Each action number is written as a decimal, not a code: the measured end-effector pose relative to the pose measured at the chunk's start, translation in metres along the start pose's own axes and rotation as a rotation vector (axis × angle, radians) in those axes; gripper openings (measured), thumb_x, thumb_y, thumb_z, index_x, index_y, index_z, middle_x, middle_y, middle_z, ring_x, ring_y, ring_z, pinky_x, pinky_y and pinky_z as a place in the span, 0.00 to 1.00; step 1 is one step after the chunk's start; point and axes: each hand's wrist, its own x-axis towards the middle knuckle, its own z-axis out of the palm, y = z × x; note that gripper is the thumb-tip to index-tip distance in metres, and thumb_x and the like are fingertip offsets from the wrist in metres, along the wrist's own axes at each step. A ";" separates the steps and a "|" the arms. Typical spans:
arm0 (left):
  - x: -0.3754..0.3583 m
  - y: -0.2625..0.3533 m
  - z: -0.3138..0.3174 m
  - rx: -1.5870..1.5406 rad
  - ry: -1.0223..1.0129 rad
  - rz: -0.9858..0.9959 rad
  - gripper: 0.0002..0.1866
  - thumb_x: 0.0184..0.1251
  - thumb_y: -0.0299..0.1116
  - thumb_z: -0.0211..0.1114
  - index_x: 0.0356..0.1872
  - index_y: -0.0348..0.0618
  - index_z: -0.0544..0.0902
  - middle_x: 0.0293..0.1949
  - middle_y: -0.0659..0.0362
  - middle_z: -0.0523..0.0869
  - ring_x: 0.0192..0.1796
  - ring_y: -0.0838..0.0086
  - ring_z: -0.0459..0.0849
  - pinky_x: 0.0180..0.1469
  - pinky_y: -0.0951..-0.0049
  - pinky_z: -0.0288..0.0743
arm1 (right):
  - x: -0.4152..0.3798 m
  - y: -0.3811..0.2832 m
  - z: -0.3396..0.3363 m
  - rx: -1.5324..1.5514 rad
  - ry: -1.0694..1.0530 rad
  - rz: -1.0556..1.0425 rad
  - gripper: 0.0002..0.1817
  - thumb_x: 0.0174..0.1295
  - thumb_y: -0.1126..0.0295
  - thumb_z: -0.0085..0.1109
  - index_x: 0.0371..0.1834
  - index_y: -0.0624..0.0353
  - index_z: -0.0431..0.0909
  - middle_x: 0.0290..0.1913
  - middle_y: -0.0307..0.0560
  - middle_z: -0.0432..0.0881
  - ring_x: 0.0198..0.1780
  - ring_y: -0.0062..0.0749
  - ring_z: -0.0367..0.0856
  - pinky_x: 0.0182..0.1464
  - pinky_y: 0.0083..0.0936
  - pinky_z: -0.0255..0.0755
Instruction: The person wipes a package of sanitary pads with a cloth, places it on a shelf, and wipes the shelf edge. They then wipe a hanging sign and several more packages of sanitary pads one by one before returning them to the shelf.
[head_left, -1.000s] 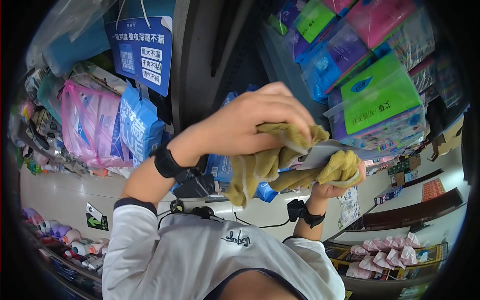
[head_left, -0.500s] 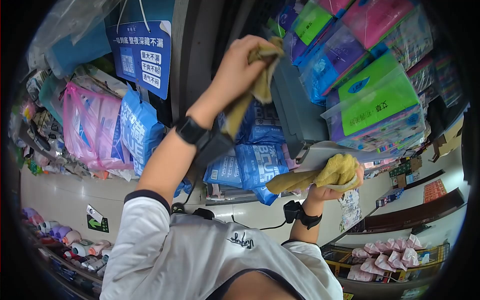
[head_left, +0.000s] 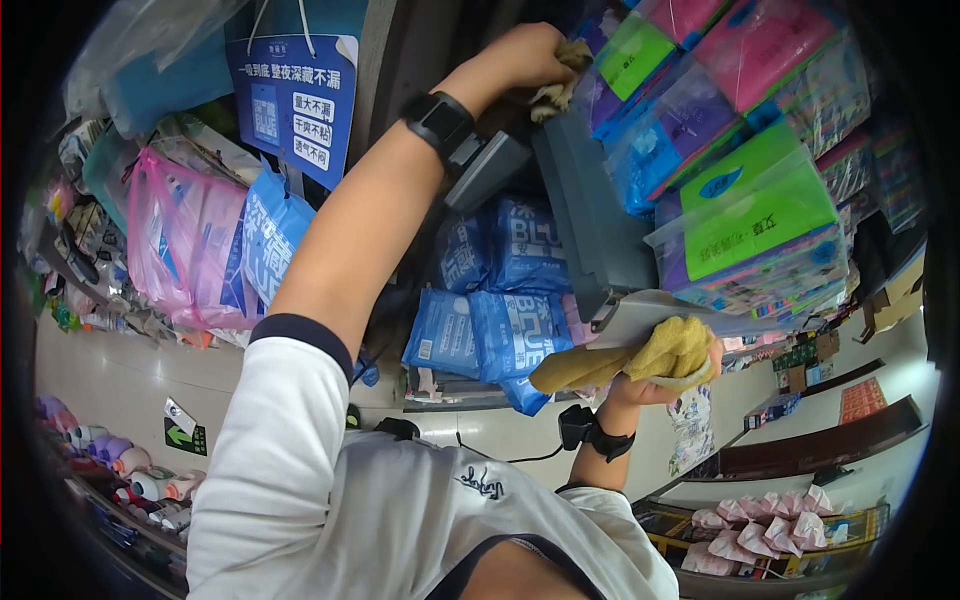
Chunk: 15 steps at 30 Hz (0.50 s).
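High in the view, my left hand (head_left: pixel 522 58) reaches far forward with its fingers closed on a crumpled olive cloth (head_left: pixel 556 98). That cloth is beside the far part of a dark grey shelf edge (head_left: pixel 588 205), close to the stacked tissue packs. At the lower right, my right hand (head_left: pixel 655 390) grips a folded mustard-yellow cloth (head_left: pixel 672 352). One end of it hangs out to the left, by the near corner of the shelf. Below the left forearm, a grey plate-like part (head_left: pixel 490 172) sticks out.
Green, purple and pink packs (head_left: pixel 755 215) fill the shelf on the right. Blue packs (head_left: pixel 515 330) sit lower down. On the left hang a blue sign (head_left: pixel 293 105) and a pink plastic bag (head_left: pixel 185 245). Bottles (head_left: pixel 150 485) stand at the lower left.
My left hand has moved forward and slightly right with its cloth, farther along the shelf. The hanging tail of that cloth no longer shows. My right hand has hardly moved.
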 end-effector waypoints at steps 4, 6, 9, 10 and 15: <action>-0.007 0.003 -0.009 -0.211 -0.111 0.033 0.17 0.46 0.35 0.66 0.37 0.37 0.80 0.29 0.48 0.82 0.33 0.61 0.81 0.40 0.68 0.72 | -0.001 -0.004 0.005 0.019 0.063 0.027 0.31 0.51 0.49 0.56 0.50 0.60 0.63 0.45 0.46 0.62 0.48 0.42 0.63 0.52 0.42 0.60; -0.007 -0.003 -0.005 -0.231 -0.079 0.054 0.15 0.46 0.33 0.66 0.37 0.37 0.80 0.29 0.50 0.82 0.33 0.64 0.81 0.39 0.70 0.72 | -0.002 -0.003 0.007 0.015 0.069 0.001 0.31 0.52 0.48 0.53 0.50 0.61 0.61 0.45 0.47 0.61 0.48 0.42 0.62 0.52 0.42 0.59; -0.004 -0.001 0.013 -0.093 0.166 0.007 0.15 0.44 0.33 0.65 0.37 0.41 0.81 0.32 0.48 0.82 0.38 0.57 0.80 0.41 0.66 0.72 | -0.007 0.004 0.011 0.057 0.107 0.014 0.31 0.54 0.47 0.49 0.51 0.62 0.59 0.45 0.48 0.61 0.48 0.41 0.62 0.53 0.42 0.58; -0.006 0.001 0.017 -0.065 0.217 -0.022 0.15 0.44 0.33 0.65 0.37 0.41 0.81 0.32 0.48 0.82 0.38 0.56 0.80 0.41 0.65 0.72 | -0.007 0.005 0.009 0.087 0.109 0.037 0.31 0.54 0.47 0.48 0.51 0.62 0.59 0.45 0.48 0.61 0.48 0.41 0.62 0.53 0.42 0.58; -0.012 0.001 0.009 -0.077 0.169 -0.012 0.16 0.45 0.34 0.66 0.38 0.41 0.81 0.33 0.48 0.82 0.38 0.56 0.80 0.41 0.65 0.72 | -0.006 0.003 0.007 0.033 0.073 0.022 0.33 0.53 0.47 0.52 0.52 0.62 0.59 0.45 0.48 0.62 0.49 0.42 0.62 0.53 0.41 0.58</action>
